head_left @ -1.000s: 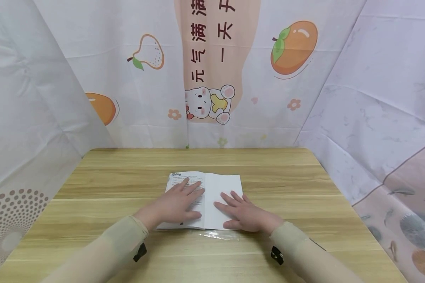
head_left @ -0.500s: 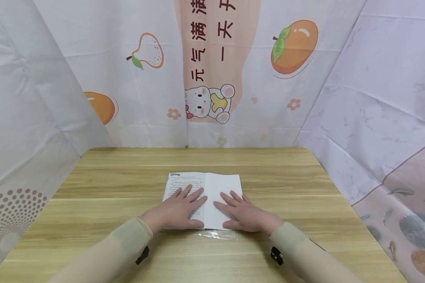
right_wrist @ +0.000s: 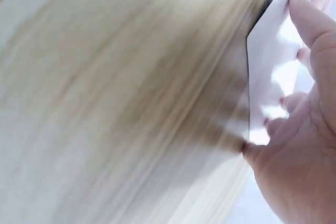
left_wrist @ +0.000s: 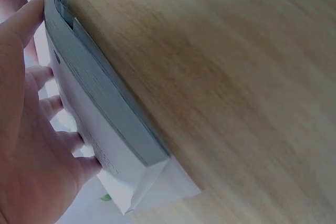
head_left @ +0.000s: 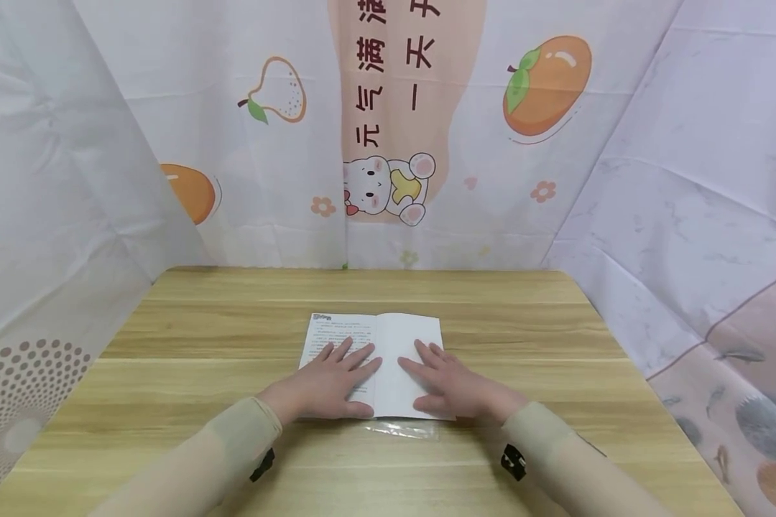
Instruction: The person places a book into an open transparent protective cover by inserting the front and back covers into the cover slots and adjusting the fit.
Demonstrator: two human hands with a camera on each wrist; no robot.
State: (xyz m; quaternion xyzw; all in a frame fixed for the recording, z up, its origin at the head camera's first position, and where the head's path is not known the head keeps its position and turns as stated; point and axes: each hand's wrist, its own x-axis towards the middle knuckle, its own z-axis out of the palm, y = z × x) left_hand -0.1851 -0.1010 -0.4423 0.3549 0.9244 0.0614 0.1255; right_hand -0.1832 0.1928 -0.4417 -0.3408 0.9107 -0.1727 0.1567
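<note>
Printed cloth with pears, persimmons and a cartoon bear hangs behind and beside a pale wooden desk (head_left: 200, 337). At the left, a beige sleeve (head_left: 233, 438) leads to the left hand (head_left: 326, 384), which lies flat with fingers spread on the printed left page of an open booklet (head_left: 375, 337); the left wrist view shows the fingers straight along the page and the thumb at the near edge of the page stack. The booklet lies open at the middle of the desk, near the front edge, its printed page at the left and its blank page at the right. Just below it a clear plastic wrapper (head_left: 404, 429) peeks out on the wood. To the right, the right hand (head_left: 455, 388) rests on the blank page, fingers straight and slightly apart, palm down, its thumb near the page's bottom corner.
</note>
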